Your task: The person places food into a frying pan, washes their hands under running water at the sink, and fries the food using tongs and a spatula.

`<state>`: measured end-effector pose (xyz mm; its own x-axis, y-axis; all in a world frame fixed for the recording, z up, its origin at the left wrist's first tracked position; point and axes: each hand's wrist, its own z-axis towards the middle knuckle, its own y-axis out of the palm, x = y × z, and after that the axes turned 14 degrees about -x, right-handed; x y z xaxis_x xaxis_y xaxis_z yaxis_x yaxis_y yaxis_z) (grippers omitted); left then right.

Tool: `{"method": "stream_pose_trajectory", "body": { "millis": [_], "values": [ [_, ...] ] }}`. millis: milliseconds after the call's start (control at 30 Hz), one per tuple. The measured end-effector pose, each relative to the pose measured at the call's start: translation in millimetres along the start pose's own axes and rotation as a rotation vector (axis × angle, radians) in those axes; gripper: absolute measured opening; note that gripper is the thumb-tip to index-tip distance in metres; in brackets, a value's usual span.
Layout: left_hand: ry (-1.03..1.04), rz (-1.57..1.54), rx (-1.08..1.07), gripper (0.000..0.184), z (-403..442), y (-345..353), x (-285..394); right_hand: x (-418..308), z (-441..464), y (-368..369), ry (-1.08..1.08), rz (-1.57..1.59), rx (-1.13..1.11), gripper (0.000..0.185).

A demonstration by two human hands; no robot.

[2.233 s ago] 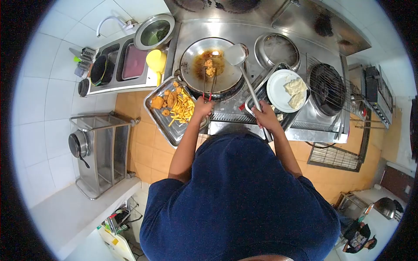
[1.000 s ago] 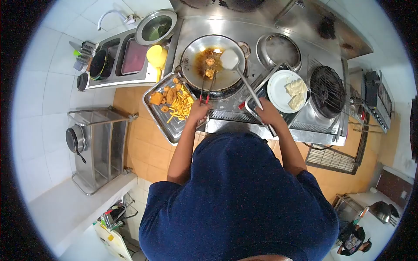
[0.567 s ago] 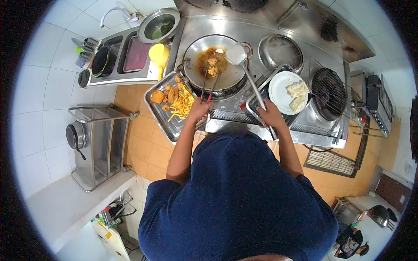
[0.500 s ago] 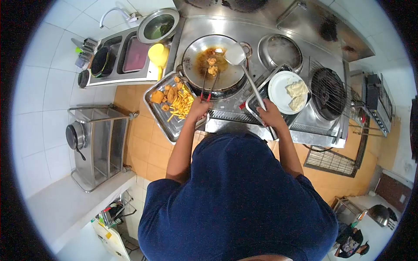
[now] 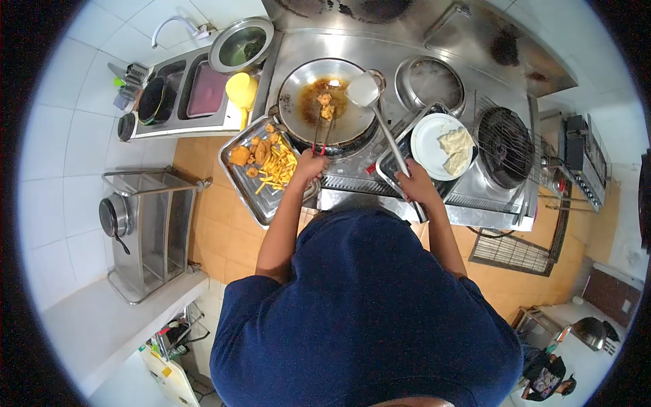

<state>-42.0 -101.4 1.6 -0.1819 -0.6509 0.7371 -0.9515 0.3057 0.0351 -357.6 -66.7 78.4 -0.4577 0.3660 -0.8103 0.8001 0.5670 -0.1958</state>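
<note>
My left hand [image 5: 312, 167] is closed around red-handled tongs [image 5: 325, 139], whose tips reach into the wok [image 5: 291, 102]. At the tips sit browned fried pieces [image 5: 326, 107], over dark oil in the wok's middle. My right hand [image 5: 418, 184] grips the long handle of a metal wok spatula [image 5: 364, 89]; its broad, pale head is over the wok's right side. Beside my left hand, a metal tray [image 5: 266, 216] holds French fries [image 5: 278, 166] and fried pieces [image 5: 260, 150]. Near my right hand lies a white plate [image 5: 426, 150] with pale, flat pieces [image 5: 456, 149].
A lidded pan [image 5: 430, 85] stands behind the plate. To the right is a burner with a wire grate [image 5: 507, 146]. At left are a sink [image 5: 205, 88], a yellow dipper [image 5: 241, 91], a metal bowl [image 5: 220, 57] and a steel cart [image 5: 146, 230]. Another person [image 5: 546, 376] is far off, lower right.
The whole view has shifted slightly left. The tongs' arms look closer together around the fried pieces, while the wok spatula stays over the wok.
</note>
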Motion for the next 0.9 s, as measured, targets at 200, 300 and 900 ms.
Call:
{"method": "stream_pose_trajectory", "body": {
  "millis": [200, 300, 900],
  "values": [
    [0.007, -0.027, 0.025, 0.017, 1.0, 1.7, -8.0, -0.6, -3.1, 2.2, -0.012, 0.041, 0.057, 0.018],
    [0.013, -0.035, 0.021, 0.018, -2.8, 0.9, -8.5, 3.5, -1.2, 2.6, -0.03, 0.019, 0.045, 0.018],
    [0.012, -0.269, 0.082, 0.013, -33.3, -1.0, -0.6, -1.9, 6.2, 5.2, -0.01, 0.04, 0.002, 0.023]
  ]
}}
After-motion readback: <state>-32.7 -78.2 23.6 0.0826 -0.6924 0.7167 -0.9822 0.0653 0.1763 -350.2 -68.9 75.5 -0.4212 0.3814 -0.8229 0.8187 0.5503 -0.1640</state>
